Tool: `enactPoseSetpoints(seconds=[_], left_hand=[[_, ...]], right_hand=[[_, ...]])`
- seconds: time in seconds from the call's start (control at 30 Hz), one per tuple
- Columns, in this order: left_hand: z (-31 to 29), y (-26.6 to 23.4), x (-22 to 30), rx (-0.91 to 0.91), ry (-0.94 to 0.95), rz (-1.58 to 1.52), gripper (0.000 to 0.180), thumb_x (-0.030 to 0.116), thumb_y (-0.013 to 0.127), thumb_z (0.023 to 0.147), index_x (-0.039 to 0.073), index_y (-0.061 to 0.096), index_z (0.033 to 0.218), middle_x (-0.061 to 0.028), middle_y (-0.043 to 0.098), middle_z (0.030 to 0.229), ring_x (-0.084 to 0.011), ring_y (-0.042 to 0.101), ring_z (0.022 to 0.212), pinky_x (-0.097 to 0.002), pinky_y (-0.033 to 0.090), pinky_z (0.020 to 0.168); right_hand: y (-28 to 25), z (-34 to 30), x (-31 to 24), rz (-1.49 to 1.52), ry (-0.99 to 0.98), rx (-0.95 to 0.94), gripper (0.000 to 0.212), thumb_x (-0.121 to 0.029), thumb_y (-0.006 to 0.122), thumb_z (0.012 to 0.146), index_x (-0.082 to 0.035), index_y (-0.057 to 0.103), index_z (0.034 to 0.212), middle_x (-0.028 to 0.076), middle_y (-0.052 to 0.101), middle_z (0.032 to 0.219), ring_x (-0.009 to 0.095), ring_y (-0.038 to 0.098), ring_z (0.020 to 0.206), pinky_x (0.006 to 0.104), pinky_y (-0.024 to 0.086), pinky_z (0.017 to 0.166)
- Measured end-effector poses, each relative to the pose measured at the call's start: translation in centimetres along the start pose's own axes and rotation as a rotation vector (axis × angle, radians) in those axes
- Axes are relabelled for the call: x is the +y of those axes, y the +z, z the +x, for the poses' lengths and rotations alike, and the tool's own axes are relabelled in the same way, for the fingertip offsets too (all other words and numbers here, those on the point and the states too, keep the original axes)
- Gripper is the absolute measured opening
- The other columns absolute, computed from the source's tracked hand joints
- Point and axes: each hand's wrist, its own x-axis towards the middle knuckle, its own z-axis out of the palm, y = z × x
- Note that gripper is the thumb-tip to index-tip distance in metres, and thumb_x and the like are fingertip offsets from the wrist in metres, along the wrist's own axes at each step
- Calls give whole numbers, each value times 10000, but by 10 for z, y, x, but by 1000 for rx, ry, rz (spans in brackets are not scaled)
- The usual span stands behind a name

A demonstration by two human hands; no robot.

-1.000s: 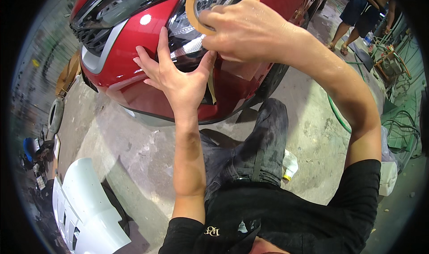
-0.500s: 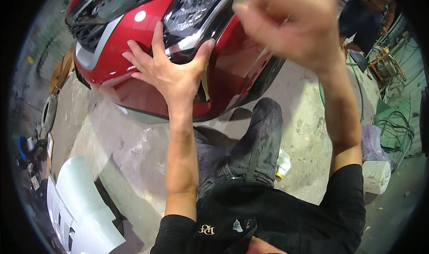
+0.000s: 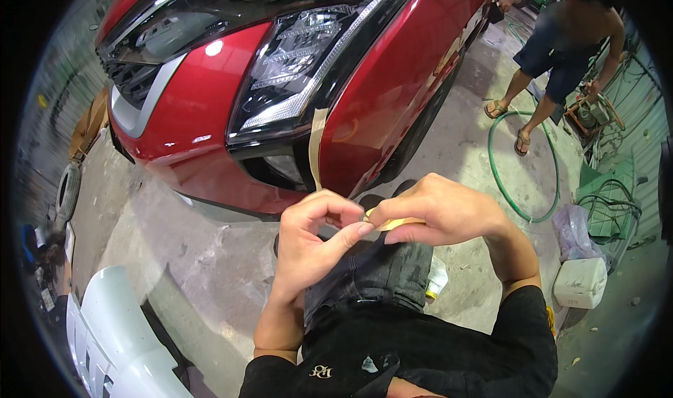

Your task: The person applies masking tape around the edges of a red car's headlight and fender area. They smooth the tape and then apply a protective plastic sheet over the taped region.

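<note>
Pinching tape [image 3: 401, 223] in my right hand [image 3: 447, 210], the grip of my left hand [image 3: 313, 235] unclear, I've shifted from headlight [image 3: 298, 58] to tape.

White glare spots the red car [image 3: 210, 97]; fisheye edges curve into black.
</note>
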Motion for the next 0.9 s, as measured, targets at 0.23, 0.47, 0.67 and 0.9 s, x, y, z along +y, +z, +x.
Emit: enactPoseSetpoints(seconds=[0.23, 0.47, 0.67, 0.9], left_hand=[[4, 2, 1, -29, -155, -119, 93, -9, 808, 862, -33, 740, 921, -75, 734, 939, -133, 713, 862, -280, 576, 781], [3, -10, -7, -143, -13, 147, 92, -25, 783, 843, -15, 702, 886, -105, 735, 909, -178, 716, 824, -300, 565, 752], [-1, 11, -8, 198, 364, 240, 139, -62, 770, 862, -4, 655, 913, -128, 729, 920, -200, 703, 817, -293, 554, 767], [8, 4, -2, 389, 443, 112, 134, -89, 698, 952, -22, 592, 998, -150, 683, 994, -131, 655, 801, -232, 542, 740]], right_hand=[[-10, 9, -1, -88, 18, -140, 270, -205, 747, 930, -128, 670, 1177, 114, 724, 856, 381, 685, 757, 473, 509, 635], [-16, 14, -2, -103, 16, -186, 294, -225, 747, 937, -128, 662, 1201, 101, 737, 874, 374, 687, 761, 460, 509, 633], [-30, 12, -9, -70, 16, -73, 410, -287, 710, 986, -77, 601, 1321, 172, 693, 744, 397, 698, 721, 487, 516, 641], [-77, -4, -41, 116, 38, -23, 538, -175, 547, 1046, 41, 414, 1520, 154, 664, 651, 344, 701, 648, 423, 520, 601]])
